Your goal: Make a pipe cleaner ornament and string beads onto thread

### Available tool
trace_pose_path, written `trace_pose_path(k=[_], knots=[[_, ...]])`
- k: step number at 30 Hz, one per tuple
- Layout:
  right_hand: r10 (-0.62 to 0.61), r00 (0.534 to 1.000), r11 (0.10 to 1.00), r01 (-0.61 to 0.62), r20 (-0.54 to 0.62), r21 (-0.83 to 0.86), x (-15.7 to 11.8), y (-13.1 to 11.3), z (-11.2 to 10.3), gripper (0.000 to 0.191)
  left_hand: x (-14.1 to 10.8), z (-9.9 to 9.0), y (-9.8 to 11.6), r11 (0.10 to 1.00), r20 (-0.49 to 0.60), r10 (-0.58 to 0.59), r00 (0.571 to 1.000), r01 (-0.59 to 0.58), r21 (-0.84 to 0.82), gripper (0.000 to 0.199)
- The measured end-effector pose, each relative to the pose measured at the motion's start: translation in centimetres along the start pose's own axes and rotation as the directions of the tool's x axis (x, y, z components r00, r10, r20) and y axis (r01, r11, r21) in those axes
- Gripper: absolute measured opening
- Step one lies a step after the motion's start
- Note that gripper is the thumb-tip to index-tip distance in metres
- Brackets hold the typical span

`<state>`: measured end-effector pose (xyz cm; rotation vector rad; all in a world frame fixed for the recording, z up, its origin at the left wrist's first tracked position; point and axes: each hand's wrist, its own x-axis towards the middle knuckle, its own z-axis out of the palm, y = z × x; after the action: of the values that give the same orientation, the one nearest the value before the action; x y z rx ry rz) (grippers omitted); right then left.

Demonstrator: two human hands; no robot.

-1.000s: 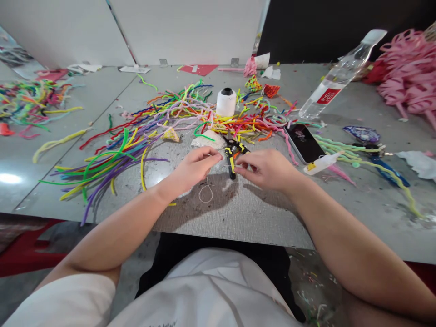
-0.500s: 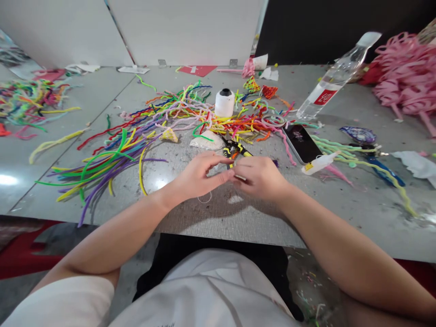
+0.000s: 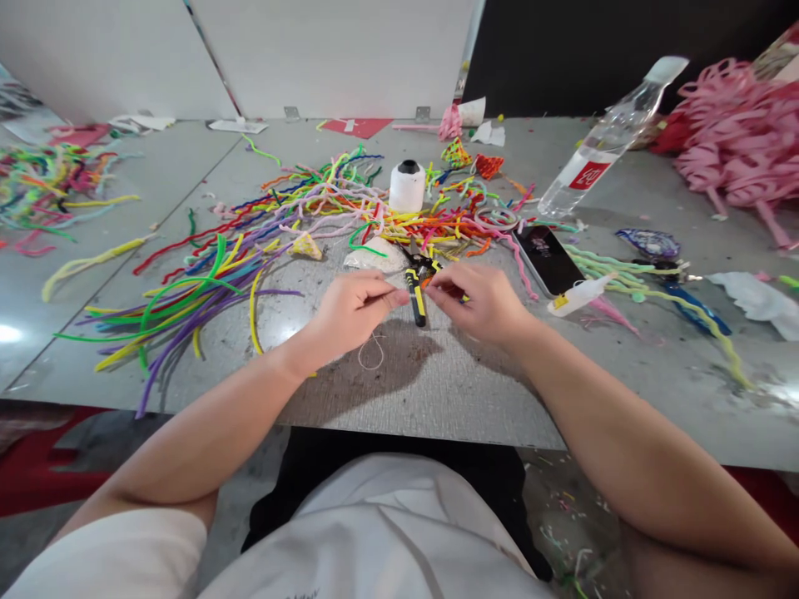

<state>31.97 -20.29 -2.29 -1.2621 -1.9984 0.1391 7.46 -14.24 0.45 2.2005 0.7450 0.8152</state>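
Observation:
My left hand (image 3: 353, 309) is closed in a pinch, thumb against forefinger. A thin white thread (image 3: 370, 355) hangs in a loop just below it. Facing it across a small gap, my right hand (image 3: 483, 301) also pinches, with its fingertips pressed together; whatever they hold is too small to make out. Between and behind the hands lie pliers (image 3: 417, 301) with yellow and black handles. Behind my left hand is a whitish mound (image 3: 378, 259) with a green fuzzy stem (image 3: 359, 241) across it. A white thread spool (image 3: 407, 190) stands upright farther back.
Colourful fuzzy stems (image 3: 205, 283) spread over the grey table (image 3: 374, 408) at left and centre. To the right are a phone (image 3: 549, 262), a small glue bottle (image 3: 580, 295) and a tilted water bottle (image 3: 599, 158). Pink looped strips (image 3: 736, 141) are heaped at far right.
My hands have moved apart from touching, showing more of the pliers between them. The thread loop below my left hand shows larger.

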Motion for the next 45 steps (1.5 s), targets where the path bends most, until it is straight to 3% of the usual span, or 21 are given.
trace_pose_path(k=[4, 7, 10, 12, 14, 18, 21, 24, 28, 31, 34, 36, 38, 41, 45], knots=[[0.059, 0.997, 0.998, -0.058, -0.055, 0.014, 0.2, 0.8, -0.2, 0.012, 0.0, -0.2, 0.4, 0.994, -0.064, -0.105, 0.992, 0.106, 0.003, 0.028], [0.037, 0.998, 0.999, -0.034, -0.06, 0.037, -0.1, 0.1, -0.1, 0.01, -0.2, -0.2, 0.9, 0.988, -0.058, -0.154, 0.986, 0.156, 0.017, 0.027], [-0.058, 0.998, 0.997, 0.058, 0.003, 0.046, -0.5, -1.3, 0.4, 0.015, -0.3, -0.1, 1.3, 0.992, 0.095, -0.129, 0.987, 0.128, 0.013, 0.037], [-0.085, 0.996, 0.995, 0.083, 0.032, 0.056, -0.8, -2.2, 0.8, 0.016, -0.3, 0.2, 1.4, 0.994, 0.211, -0.104, 0.972, 0.107, -0.005, 0.031], [-0.052, 0.998, 0.995, 0.05, 0.023, 0.087, -0.9, -2.8, 1.2, 0.014, -0.4, 0.6, 1.2, 0.995, 0.252, -0.091, 0.963, 0.098, -0.016, 0.026], [0.113, 0.994, 0.965, -0.108, -0.007, 0.237, -0.9, -3.0, 1.5, 0.015, -0.5, 1.2, 0.8, 0.995, 0.224, -0.089, 0.971, 0.097, -0.025, 0.028], [0.169, 0.986, 0.946, -0.157, -0.018, 0.283, -0.6, -2.3, 1.0, 0.019, -0.6, 1.3, 0.7, 0.989, 0.207, -0.116, 0.971, 0.133, -0.069, 0.026], [0.14, 0.983, 0.978, -0.119, -0.118, 0.168, 0.0, -1.1, 0.0, 0.016, -0.6, 1.1, 0.9, 0.965, 0.144, -0.19, 0.971, 0.212, -0.158, 0.027], [0.131, 0.961, 0.989, -0.143, -0.245, -0.033, 0.7, 0.4, -0.3, 0.009, -0.5, 0.6, 1.4, 0.883, -0.07, -0.265, 0.962, 0.212, -0.419, 0.025], [0.268, 0.962, 0.955, -0.273, -0.055, -0.114, 0.8, 0.1, 0.9, 0.016, -0.4, 0.5, 1.4, 0.823, -0.118, -0.291, 0.949, 0.185, -0.537, 0.023], [0.438, 0.881, 0.887, -0.391, 0.18, -0.244, 0.8, -1.4, 2.3, 0.036, -0.3, 0.6, 0.9, 0.789, -0.101, -0.298, 0.949, 0.185, -0.586, 0.021], [0.477, 0.839, 0.866, -0.398, 0.263, -0.303, 0.9, -2.3, 2.8, 0.044, -0.2, 0.7, 0.5, 0.774, -0.092, -0.303, 0.949, 0.189, -0.604, 0.022], [0.469, 0.825, 0.875, -0.386, 0.316, -0.292, 0.9, -2.6, 3.0, 0.04, -0.2, 0.8, 0.2, 0.762, -0.086, -0.306, 0.948, 0.19, -0.619, 0.022], [0.451, 0.848, 0.891, -0.409, 0.28, -0.196, 1.0, -2.2, 2.7, 0.029, -0.2, 0.8, -0.1, 0.763, -0.084, -0.296, 0.952, 0.183, -0.62, 0.021], [0.454, 0.886, 0.881, -0.429, 0.097, -0.199, 1.0, -0.9, 0.9, 0.023, -0.3, 0.7, -0.2, 0.783, -0.074, -0.289, 0.954, 0.192, -0.592, 0.022]])
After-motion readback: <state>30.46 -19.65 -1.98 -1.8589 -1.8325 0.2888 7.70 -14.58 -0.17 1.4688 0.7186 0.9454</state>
